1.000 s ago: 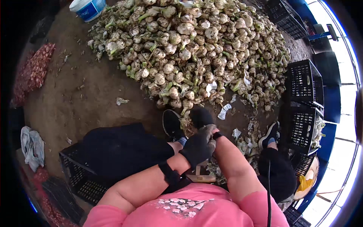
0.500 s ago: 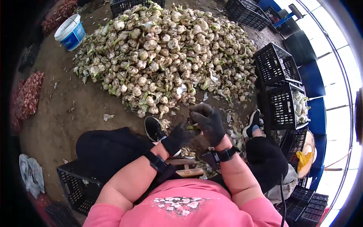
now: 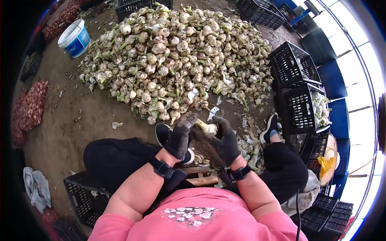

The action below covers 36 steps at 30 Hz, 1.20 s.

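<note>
In front of my knees, a garlic bulb (image 3: 209,128) with a pale green stem is held between my two dark gloved hands. My right hand (image 3: 225,140) is closed round the bulb end. My left hand (image 3: 179,134) pinches at the stem end, its fingers curled; a pale spot shows near its fingertips, too small to name. A strip of white peel (image 3: 213,113) is just beyond the right fingers. The large heap of soiled garlic bulbs (image 3: 177,60) lies straight ahead, its near edge a little beyond my hands.
Black crates (image 3: 295,108) stand at the right, one with cleaner white garlic (image 3: 320,109). Another black crate (image 3: 82,199) is beside my left leg. A white and blue bucket (image 3: 75,39) stands far left, above red net sacks (image 3: 31,106). Peel scraps (image 3: 250,150) litter the ground between my feet.
The garlic bulb now shows in my right hand, its stem toward the left. My left hand has turned and risen toward the heap; the right has lowered slightly. The white peel strip newly appears.
</note>
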Each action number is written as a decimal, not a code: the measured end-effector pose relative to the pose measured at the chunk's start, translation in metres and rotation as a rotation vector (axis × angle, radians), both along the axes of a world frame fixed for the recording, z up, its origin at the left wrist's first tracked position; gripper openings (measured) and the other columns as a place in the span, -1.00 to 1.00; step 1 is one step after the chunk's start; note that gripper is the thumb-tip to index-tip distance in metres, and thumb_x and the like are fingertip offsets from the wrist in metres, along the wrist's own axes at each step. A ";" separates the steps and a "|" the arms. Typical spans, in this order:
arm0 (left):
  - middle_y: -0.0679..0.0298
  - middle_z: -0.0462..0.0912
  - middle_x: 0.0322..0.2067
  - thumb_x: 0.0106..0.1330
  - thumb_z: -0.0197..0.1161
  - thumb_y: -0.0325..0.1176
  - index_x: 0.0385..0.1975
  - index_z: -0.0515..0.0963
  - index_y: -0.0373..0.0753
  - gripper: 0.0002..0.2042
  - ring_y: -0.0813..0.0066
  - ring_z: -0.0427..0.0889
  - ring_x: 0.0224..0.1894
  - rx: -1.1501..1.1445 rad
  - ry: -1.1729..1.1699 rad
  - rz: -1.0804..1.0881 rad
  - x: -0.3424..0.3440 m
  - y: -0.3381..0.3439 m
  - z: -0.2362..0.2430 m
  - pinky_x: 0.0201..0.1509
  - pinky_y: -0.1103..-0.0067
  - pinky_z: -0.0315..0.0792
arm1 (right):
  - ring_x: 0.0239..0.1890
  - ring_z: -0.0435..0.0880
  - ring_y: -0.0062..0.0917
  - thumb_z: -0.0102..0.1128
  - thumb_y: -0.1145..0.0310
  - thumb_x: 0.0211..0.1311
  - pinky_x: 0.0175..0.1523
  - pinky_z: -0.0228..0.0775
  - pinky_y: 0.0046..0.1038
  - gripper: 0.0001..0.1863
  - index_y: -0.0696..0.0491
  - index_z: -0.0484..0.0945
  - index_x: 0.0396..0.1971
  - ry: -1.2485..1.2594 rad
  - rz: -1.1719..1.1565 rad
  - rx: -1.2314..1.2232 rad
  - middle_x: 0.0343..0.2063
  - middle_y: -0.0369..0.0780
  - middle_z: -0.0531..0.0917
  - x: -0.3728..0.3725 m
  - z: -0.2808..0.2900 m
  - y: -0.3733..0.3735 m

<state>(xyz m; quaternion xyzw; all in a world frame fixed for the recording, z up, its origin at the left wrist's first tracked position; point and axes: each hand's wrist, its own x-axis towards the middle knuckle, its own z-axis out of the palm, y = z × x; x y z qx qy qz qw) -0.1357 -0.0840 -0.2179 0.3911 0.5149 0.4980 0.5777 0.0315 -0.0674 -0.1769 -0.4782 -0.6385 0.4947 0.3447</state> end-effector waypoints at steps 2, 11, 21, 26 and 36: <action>0.26 0.56 -0.22 0.24 0.08 -0.48 -0.03 0.49 -0.26 -0.71 0.40 0.55 -0.17 -0.137 0.204 -0.082 -0.002 -0.002 0.002 -0.09 0.48 0.46 | -0.12 0.52 -0.59 0.41 0.43 -0.05 0.02 0.38 -0.52 -0.45 0.11 0.40 -0.01 -0.140 0.009 0.151 -0.17 -0.23 0.54 -0.002 -0.003 0.001; 0.31 0.52 -0.23 0.19 0.10 -0.45 0.04 0.36 -0.27 -0.62 0.60 0.50 -0.22 0.067 -0.155 -0.179 -0.003 0.006 0.003 -0.15 0.64 0.42 | -0.24 0.58 -0.55 0.44 0.40 -0.08 -0.12 0.45 -0.49 -0.46 0.08 0.45 -0.04 -0.105 -0.064 0.090 -0.23 -0.19 0.61 0.000 -0.010 0.005; 0.23 0.49 -0.06 0.17 -0.01 -0.60 0.22 0.24 -0.27 -0.48 0.52 0.51 -0.14 -0.015 -0.276 -0.096 0.006 0.000 0.011 -0.04 0.62 0.43 | -0.46 0.49 -0.72 -0.10 0.08 0.40 -0.44 0.37 -0.63 -0.68 0.01 0.44 -0.13 0.544 -0.164 -0.590 -0.37 -0.34 0.56 -0.002 -0.007 0.005; 0.10 0.51 -0.03 0.12 -0.02 -0.55 0.17 0.31 -0.30 -0.49 0.38 0.54 -0.07 0.250 0.110 -0.123 0.013 -0.005 0.009 0.02 0.54 0.43 | -0.42 0.53 -0.71 -0.13 0.10 0.41 -0.44 0.39 -0.63 -0.68 0.04 0.46 -0.18 0.365 -0.254 -0.373 -0.37 -0.34 0.57 -0.010 -0.024 0.002; 0.28 0.62 -0.42 0.15 0.02 -0.46 -0.27 0.54 -0.28 -0.80 0.61 0.56 -0.48 -0.076 -0.395 -0.049 0.003 -0.002 -0.023 -0.45 0.67 0.48 | -0.32 0.61 -0.61 -0.12 0.07 0.39 -0.27 0.50 -0.58 -0.63 0.05 0.50 -0.15 0.914 -0.045 -0.875 -0.26 -0.30 0.62 0.011 -0.023 0.004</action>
